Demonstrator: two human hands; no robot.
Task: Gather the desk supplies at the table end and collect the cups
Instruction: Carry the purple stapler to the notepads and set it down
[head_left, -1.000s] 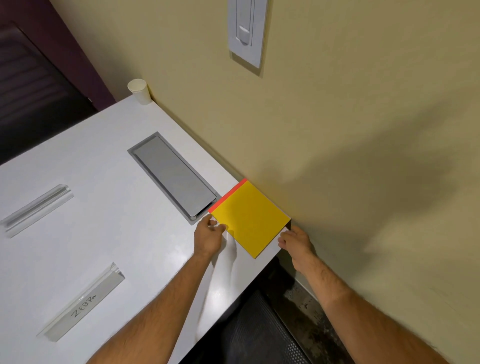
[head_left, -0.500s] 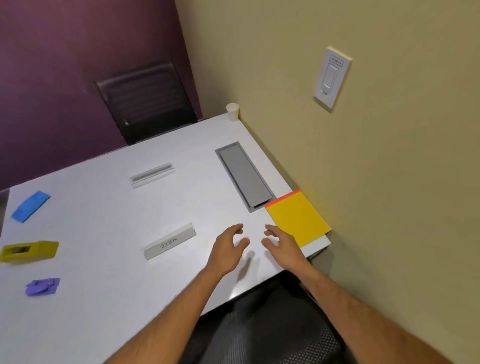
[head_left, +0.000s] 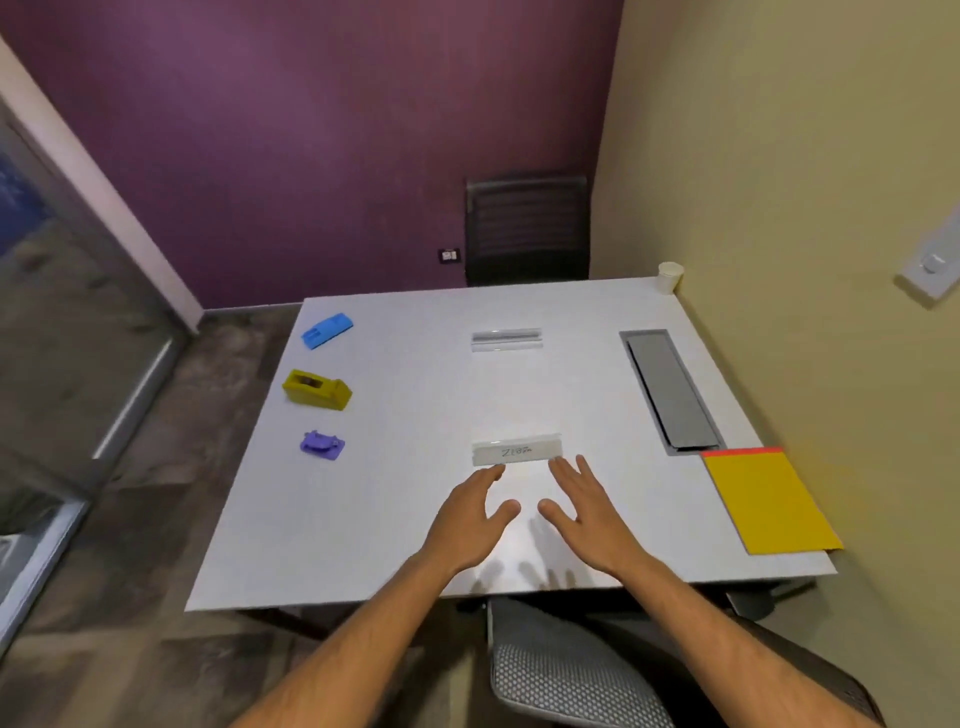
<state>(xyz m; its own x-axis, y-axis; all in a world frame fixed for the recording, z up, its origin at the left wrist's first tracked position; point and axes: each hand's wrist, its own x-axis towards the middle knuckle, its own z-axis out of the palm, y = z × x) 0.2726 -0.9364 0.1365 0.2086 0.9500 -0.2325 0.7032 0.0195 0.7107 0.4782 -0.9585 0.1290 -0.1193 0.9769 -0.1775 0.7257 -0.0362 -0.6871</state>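
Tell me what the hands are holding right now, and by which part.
Nothing. The left hand and the right hand are both open, fingers spread, near the name plate.

White table bearing notepad, cup, tape dispenser, perhaps stapler.

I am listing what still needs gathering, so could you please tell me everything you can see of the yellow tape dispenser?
The yellow plastic tape dispenser sits upright near the left edge of the white table, between a blue plastic item behind it and a small purple plastic item in front. It is blocky, its higher end holding a dark roll in a recess, its lower end pointing right. Nothing touches it; both hands are far off.
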